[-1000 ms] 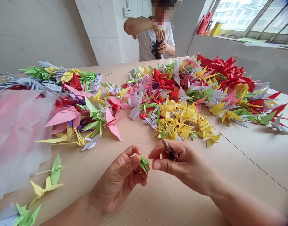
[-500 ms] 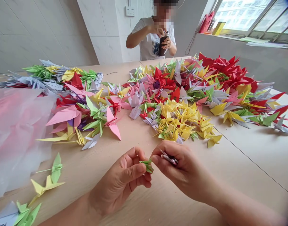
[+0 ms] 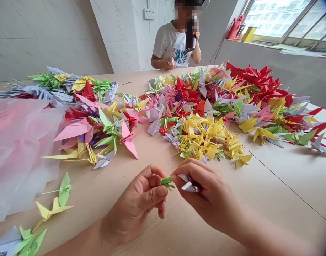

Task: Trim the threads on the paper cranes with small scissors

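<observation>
On tabletop (image 3: pixel 285 192): crane heap (image 3: pixel 202 138), mid-table
Left: plastic sheet (image 3: pixel 21 153), loose cranes (image 3: pixel 54 208) beside it
Front: left hand (image 3: pixel 133 202) holding crane (image 3: pixel 166 183), right hand (image 3: pixel 210 195) holding crane (image 3: pixel 188 183)
Behind: person (image 3: pixel 176 46), beyond tabletop

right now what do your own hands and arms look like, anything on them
The left hand and right hand are bare, with no gloves, and no ring, watch or bracelet shows. The forearms are bare too, as far as the view goes.
</observation>
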A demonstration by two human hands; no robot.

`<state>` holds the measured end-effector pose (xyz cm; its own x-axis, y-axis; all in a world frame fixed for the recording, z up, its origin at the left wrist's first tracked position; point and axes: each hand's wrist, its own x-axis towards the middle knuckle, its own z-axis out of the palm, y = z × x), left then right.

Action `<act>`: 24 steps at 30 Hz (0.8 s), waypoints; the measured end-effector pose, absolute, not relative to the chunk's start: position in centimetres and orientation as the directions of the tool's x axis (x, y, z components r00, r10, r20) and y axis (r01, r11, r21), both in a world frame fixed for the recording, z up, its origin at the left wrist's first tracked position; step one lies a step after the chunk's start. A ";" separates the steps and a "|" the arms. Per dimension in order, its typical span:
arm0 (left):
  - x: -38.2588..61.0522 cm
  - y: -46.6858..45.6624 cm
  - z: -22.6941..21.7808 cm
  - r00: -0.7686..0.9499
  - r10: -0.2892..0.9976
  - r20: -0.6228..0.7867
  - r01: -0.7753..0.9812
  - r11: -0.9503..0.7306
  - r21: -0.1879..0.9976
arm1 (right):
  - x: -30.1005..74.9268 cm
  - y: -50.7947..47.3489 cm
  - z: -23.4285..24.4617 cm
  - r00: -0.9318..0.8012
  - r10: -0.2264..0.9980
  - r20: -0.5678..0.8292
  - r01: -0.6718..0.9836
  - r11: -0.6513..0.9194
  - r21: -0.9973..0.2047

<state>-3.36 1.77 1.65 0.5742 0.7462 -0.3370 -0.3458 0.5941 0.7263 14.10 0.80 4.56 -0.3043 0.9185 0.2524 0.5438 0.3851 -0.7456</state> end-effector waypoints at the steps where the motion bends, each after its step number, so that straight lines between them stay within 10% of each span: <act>1: -3.4 1.8 1.6 0.569 0.747 -0.343 -0.338 0.593 0.731 | 14.2 0.7 4.5 -0.320 0.909 0.268 0.556 0.409 -0.724; 24: -3.1 1.9 1.8 0.474 0.785 -0.398 -0.287 0.566 0.773 | 13.9 2.1 4.3 -0.208 0.951 -0.230 0.131 -0.206 -0.970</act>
